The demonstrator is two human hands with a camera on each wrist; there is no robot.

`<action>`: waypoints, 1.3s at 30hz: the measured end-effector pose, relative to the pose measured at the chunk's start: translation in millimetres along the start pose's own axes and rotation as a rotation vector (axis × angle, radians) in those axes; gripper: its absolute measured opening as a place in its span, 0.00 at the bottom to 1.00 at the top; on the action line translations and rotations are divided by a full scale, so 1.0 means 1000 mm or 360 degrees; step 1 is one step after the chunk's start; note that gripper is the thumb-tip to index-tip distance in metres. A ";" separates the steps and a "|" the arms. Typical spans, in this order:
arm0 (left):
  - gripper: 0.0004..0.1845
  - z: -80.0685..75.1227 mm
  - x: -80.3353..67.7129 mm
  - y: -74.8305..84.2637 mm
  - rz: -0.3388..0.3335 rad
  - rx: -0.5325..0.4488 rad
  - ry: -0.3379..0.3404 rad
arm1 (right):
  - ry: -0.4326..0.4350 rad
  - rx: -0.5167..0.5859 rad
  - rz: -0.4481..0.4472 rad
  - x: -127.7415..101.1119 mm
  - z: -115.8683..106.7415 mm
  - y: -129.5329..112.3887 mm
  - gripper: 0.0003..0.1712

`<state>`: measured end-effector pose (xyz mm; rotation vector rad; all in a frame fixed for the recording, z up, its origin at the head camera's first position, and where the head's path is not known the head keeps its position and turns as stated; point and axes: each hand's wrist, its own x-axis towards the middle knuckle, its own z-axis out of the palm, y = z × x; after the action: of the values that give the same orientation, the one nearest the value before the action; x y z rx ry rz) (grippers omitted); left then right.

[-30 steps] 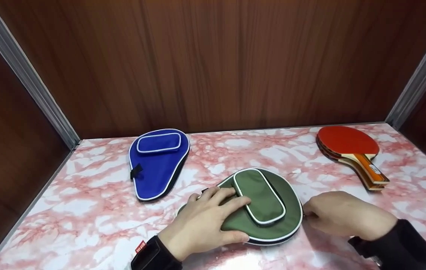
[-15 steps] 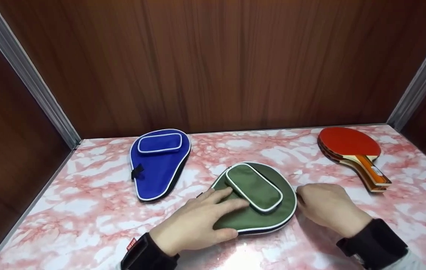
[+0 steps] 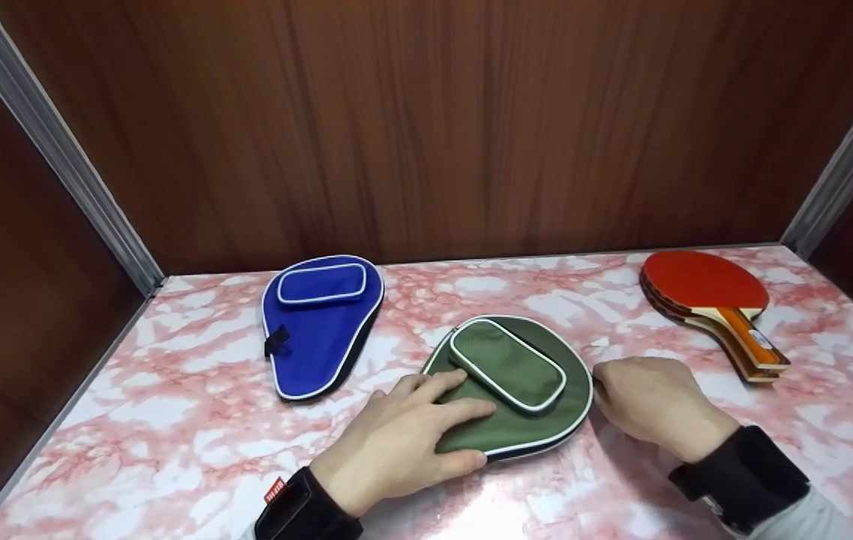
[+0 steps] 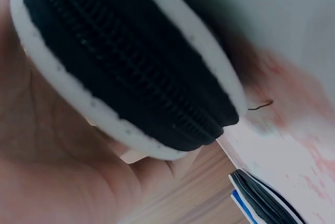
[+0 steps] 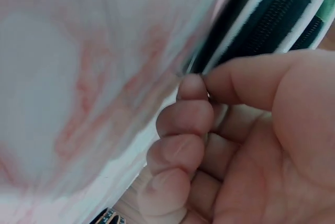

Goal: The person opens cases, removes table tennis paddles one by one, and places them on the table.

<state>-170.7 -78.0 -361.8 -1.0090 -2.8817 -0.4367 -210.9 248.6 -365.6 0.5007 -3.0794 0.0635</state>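
Note:
A green table tennis racket case (image 3: pixel 471 431) with white piping and a raised pocket lies near the middle of the table. My left hand (image 3: pixel 403 442) rests over its narrower end, fingers spread on the fabric and thumb along the near edge. In the left wrist view the black zipper (image 4: pixel 131 72) runs along the case's side, beside the palm. At the case's rounded right end, my right hand (image 3: pixel 651 397) has its fingers curled, thumb and index finger pinching at the zipper edge. The zipper pull is mostly hidden between those fingertips.
A blue racket case (image 3: pixel 317 337) lies flat at the back left. Two stacked table tennis rackets (image 3: pixel 704 281), the top one red, lie at the back right. Brown wood-grain panels (image 3: pixel 426 135) enclose the marbled pink-and-white table (image 3: pixel 171 420) at the back and sides.
The green case has shifted slightly away from me and to the left, its end turning a little. My right hand moved with it, a little left and away. My left hand stayed on the case.

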 end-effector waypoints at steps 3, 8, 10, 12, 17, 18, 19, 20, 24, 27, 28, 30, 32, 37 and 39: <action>0.29 0.000 0.000 0.000 -0.0004 -0.0003 0.0003 | -0.0026 0.0012 -0.0040 -0.003 -0.002 -0.001 0.15; 0.29 0.001 0.000 0.001 -0.0005 0.0011 0.0005 | -0.0021 0.0041 -0.0096 -0.010 -0.003 -0.004 0.18; 0.28 0.001 0.000 0.001 -0.0009 0.0014 0.0001 | -0.0010 0.0045 -0.0113 -0.013 -0.003 -0.006 0.19; 0.28 0.001 0.000 0.001 -0.0013 0.0018 -0.0001 | -0.0006 0.0052 -0.0130 -0.015 -0.004 -0.007 0.20; 0.28 0.001 -0.001 0.002 -0.0021 0.0034 0.0006 | -0.0017 0.0075 -0.0177 -0.020 -0.005 -0.010 0.20; 0.28 0.001 -0.001 0.003 -0.0023 0.0038 0.0007 | -0.0020 0.0080 -0.0186 -0.021 -0.005 -0.010 0.20; 0.28 0.002 -0.001 0.003 -0.0025 0.0041 0.0009 | -0.0024 0.0087 -0.0192 -0.021 -0.006 -0.011 0.20; 0.28 0.002 -0.001 0.003 -0.0027 0.0046 0.0012 | -0.0026 0.0095 -0.0197 -0.022 -0.006 -0.012 0.20; 0.27 0.002 -0.001 0.005 -0.0041 0.0065 0.0030 | -0.0040 0.0111 -0.0217 -0.023 -0.006 -0.015 0.21; 0.27 0.003 0.000 0.007 -0.0063 0.0067 0.0056 | -0.0028 0.0117 -0.0223 -0.022 -0.006 -0.018 0.21; 0.27 0.004 0.000 0.008 -0.0072 0.0066 0.0067 | -0.0020 0.0121 -0.0221 -0.021 -0.006 -0.018 0.20; 0.28 0.004 0.000 0.009 -0.0085 0.0066 0.0090 | -0.0012 0.0127 -0.0194 -0.018 -0.006 -0.019 0.19; 0.29 0.004 0.000 0.010 -0.0078 0.0072 0.0099 | -0.0006 0.0129 -0.0153 -0.015 -0.005 -0.020 0.18; 0.30 -0.005 -0.005 0.006 0.0073 -0.0065 -0.0019 | 0.0017 0.0159 -0.0055 -0.002 -0.005 -0.013 0.17; 0.29 -0.007 -0.005 0.005 0.0148 -0.0115 -0.0056 | 0.0040 0.0178 -0.0024 0.004 -0.005 -0.008 0.15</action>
<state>-164.2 -79.4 -355.0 -1.1673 -2.8537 -0.5253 -212.1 240.3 -360.3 0.5231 -3.0593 0.2409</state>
